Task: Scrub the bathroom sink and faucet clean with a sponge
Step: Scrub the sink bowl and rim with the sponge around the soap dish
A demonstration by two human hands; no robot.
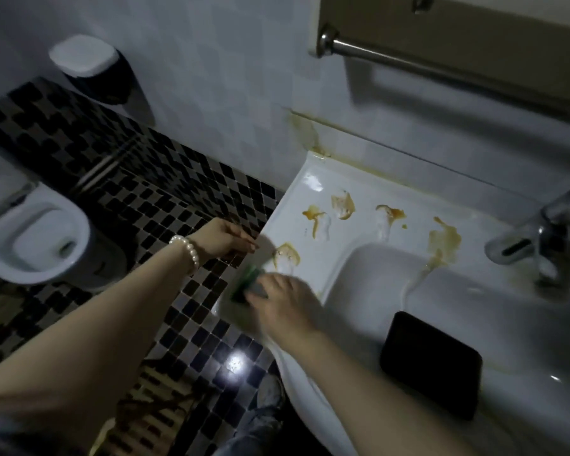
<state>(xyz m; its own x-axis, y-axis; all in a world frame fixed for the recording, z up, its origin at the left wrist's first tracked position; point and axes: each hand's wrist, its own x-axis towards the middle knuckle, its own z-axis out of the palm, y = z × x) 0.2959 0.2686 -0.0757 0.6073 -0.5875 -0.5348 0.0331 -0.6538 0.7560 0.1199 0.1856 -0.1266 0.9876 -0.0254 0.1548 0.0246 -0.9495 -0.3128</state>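
The white sink (352, 189) fills the right half of the view, its flat left ledge marked with several brown-orange stains (343, 205). My right hand (287, 307) presses a green sponge (249, 283) onto the ledge's front left corner, blurred by motion. My left hand (224, 238), with a pearl bracelet at the wrist, rests with fingers curled on the sink's left edge; whether it grips the edge is unclear. The chrome faucet (547, 238) stands at the far right, behind the basin (392, 284).
A black flat object (431, 363) lies on the sink's front rim. A towel bar (425, 64) runs along the wall above. A soap dispenser (89, 64) hangs at upper left, a toilet (37, 238) stands at left on the black-and-grey mosaic floor (165, 192).
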